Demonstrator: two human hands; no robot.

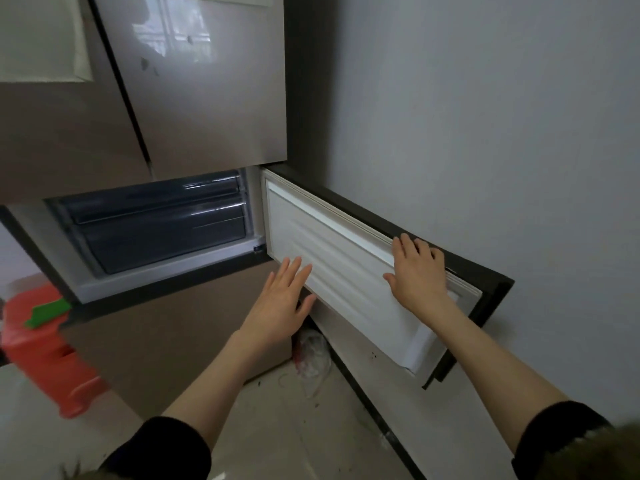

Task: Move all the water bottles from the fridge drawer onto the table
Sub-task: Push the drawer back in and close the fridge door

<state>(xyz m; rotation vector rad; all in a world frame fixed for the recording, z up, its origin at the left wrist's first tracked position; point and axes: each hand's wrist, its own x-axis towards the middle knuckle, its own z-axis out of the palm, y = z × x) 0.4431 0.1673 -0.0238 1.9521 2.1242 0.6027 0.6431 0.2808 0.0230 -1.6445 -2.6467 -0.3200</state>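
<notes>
Fridge drawers [156, 233], dark and translucent, sit stacked in the open lower compartment, their long axis running left to right across the opening, fronts facing out toward the camera. Whether any water bottles lie inside cannot be told (the tinted fronts hide the contents). The compartment door [346, 268] is swung out to the right on its hinge side next to the drawers, white inner liner facing the camera, dark outer edge near the grey wall [485, 133]. The right hand [417, 271] rests flat on that liner near the door's top edge, fingers spread and curled over the white gasket; its grip closes around nothing. The left hand [280, 299] hovers open, palm toward the door, fingers straight, just beside the liner's lower left part; whether it touches is unclear. Both sleeves are black. Below the door, a crumpled plastic bag [311, 355] lies on the floor in the corner. A red plastic container [41, 348] with a green piece on top stands at left.
</notes>
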